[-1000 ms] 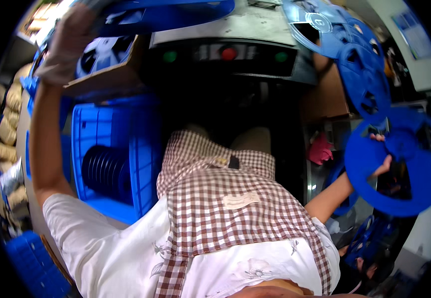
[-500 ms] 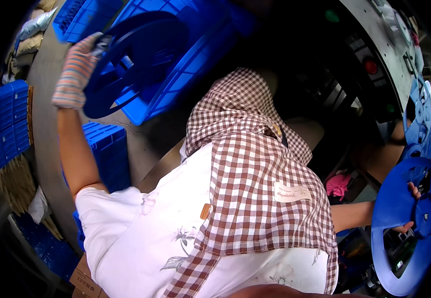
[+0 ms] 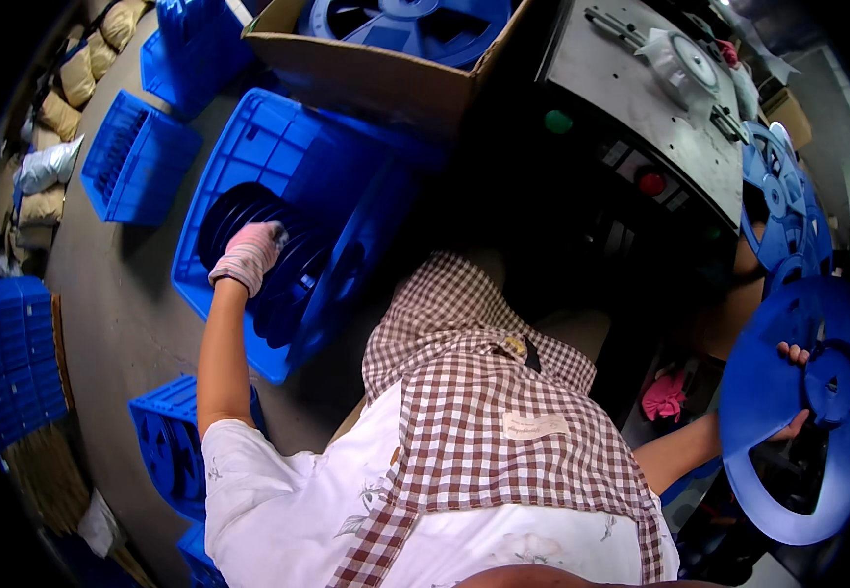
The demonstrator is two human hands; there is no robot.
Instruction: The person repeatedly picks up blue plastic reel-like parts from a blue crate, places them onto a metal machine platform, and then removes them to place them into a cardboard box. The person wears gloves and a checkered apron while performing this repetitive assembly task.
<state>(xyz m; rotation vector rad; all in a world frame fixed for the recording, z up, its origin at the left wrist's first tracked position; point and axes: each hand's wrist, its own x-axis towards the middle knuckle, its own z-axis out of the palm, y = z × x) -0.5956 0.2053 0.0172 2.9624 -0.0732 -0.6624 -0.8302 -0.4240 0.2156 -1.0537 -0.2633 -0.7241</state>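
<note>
My left hand [image 3: 251,253], in a striped knit glove, reaches into a large blue crate [image 3: 205,235]. Its fingers are curled at the centre of a dark blue plastic reel [image 3: 283,312], which rests among several similar discs there. The fingertips are partly hidden, but the hand looks closed on the reel. Out at the right, my bare right hand [image 3: 796,392] grips a big blue reel disc [image 3: 753,412] with wide cut-outs. Its fingers come through an opening near the hub, and the disc stands nearly upright.
A cardboard box [image 3: 366,73] with blue reels stands beyond the crate. At the upper right is a machine with a grey top [image 3: 601,69] and a red button [image 3: 651,183]. More blue reels [image 3: 778,186] hang beside it. Smaller blue crates [image 3: 141,157] stand on the floor at the left.
My left hand has come down and inward, lowering the dark blue reel from above the crate's edge into it. The view has shifted; my right hand still holds its disc.
</note>
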